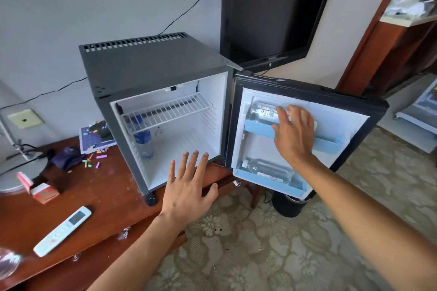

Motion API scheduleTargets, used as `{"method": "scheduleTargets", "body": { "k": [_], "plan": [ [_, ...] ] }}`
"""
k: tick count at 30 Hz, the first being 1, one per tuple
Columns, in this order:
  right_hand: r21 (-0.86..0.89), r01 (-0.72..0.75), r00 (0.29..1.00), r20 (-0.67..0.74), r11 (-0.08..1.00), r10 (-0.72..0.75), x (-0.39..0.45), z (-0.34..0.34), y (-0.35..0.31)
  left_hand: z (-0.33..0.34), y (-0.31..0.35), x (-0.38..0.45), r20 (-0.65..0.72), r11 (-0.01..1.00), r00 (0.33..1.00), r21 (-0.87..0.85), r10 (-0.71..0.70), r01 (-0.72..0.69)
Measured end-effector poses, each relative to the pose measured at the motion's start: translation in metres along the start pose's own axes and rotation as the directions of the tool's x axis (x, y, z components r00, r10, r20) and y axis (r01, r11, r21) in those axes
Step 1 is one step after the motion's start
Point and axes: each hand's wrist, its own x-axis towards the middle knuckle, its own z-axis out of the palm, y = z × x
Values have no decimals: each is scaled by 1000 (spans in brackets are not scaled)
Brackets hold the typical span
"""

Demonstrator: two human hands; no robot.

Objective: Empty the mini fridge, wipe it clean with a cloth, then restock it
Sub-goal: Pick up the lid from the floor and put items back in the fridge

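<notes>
There is one view only, from a wide-angle camera on the person's head. It looks forward and down from close range, slightly above the mini fridge (153, 92), so the fridge's top panel and open interior both show. Both forearms enter from the bottom edge, the left hand (186, 186) and right hand (293, 134) reaching away from the lens. The worktop (94, 196) fills the lower left, carpeted floor the lower right. Straight lines bow toward the frame's edges.
</notes>
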Motion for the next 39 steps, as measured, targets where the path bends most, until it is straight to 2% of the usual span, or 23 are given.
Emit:
{"method": "scheduleTargets", "body": {
  "k": [4, 9, 13, 19, 24, 28, 32, 37, 39],
  "plan": [
    [-4, -16, 998, 53, 1000, 16, -15, -8, -13, 5, -7, -29, -15, 998, 998, 17, -65, 65],
    [240, 177, 975, 90, 954, -204, -75, -8, -88, 24, -27, -86, -44, 976, 975, -31, -216, 215],
    [418, 283, 874, 257, 863, -412, -140, -11, -177, 34, -56, -152, -23, 930, 930, -30, -366, 366],
    [596, 395, 696, 302, 699, -651, -209, -23, -298, 36, -108, -241, -28, 804, 803, -6, -595, 595],
    [669, 481, 537, 286, 567, -793, -245, -33, -381, 28, -142, -312, -79, 644, 642, 7, -762, 765],
    [718, 559, 403, 200, 414, -893, -276, -46, -435, 25, -155, -366, -116, 484, 478, -24, -871, 875],
    [749, 601, 262, 144, 278, -954, -307, -58, -465, 28, -149, -413, -119, 310, 304, -41, -945, 950],
    [770, 628, 87, 79, 116, -993, -334, -46, -476, 53, -127, -449, -101, 141, 138, -32, -985, 989],
    [784, 617, 42, 56, 70, -998, -345, -36, -477, 66, -117, -454, -78, 88, 85, -34, -993, 996]
  ]
}}
